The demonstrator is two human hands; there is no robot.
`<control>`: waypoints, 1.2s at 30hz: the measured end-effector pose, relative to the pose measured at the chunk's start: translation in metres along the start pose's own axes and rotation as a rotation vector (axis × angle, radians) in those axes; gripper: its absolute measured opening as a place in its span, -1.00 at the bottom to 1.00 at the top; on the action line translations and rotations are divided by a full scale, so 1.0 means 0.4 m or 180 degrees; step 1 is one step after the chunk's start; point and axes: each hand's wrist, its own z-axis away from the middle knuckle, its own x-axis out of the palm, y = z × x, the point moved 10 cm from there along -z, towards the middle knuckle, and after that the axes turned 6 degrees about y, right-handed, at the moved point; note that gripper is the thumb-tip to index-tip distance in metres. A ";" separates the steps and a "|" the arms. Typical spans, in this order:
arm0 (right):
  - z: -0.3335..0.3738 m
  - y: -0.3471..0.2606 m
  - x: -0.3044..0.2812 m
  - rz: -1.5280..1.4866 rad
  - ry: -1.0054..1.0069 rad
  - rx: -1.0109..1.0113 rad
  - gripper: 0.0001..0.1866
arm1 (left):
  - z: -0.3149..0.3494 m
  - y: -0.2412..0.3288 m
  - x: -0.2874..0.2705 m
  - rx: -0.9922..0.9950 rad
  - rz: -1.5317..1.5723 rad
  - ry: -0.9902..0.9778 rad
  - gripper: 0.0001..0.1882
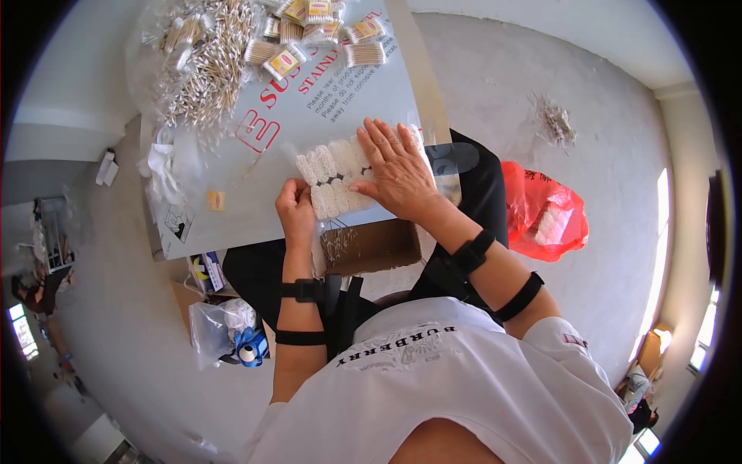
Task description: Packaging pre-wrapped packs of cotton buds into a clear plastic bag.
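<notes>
A row of white cotton swab packs (317, 166), swab heads up and wrapped in clear plastic, lies at the near edge of the table (309, 131). At its left end my left hand (295, 213) pinches the edge of the wrapping, fingers curled. My right hand (399, 176) rests flat on top of the packs, fingers stretched out, covering part of the row. Below the table edge stands an open cardboard box (379, 246); a few thin loose sticks (338, 240) show beside it, under the row.
Loose cotton swabs (216, 69) heap in a clear bag at the far left of the table. Several small swab packs (284, 60) lie beside them. A red plastic bag (568, 209) and scattered swabs (554, 124) are on the floor at right. A blue tape roll (249, 352) sits lower left.
</notes>
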 end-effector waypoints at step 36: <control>0.080 0.220 -0.068 -0.1980 0.0347 0.0891 -0.59 | 0.006 0.005 -0.009 0.0001 -0.0070 -0.0013 -0.95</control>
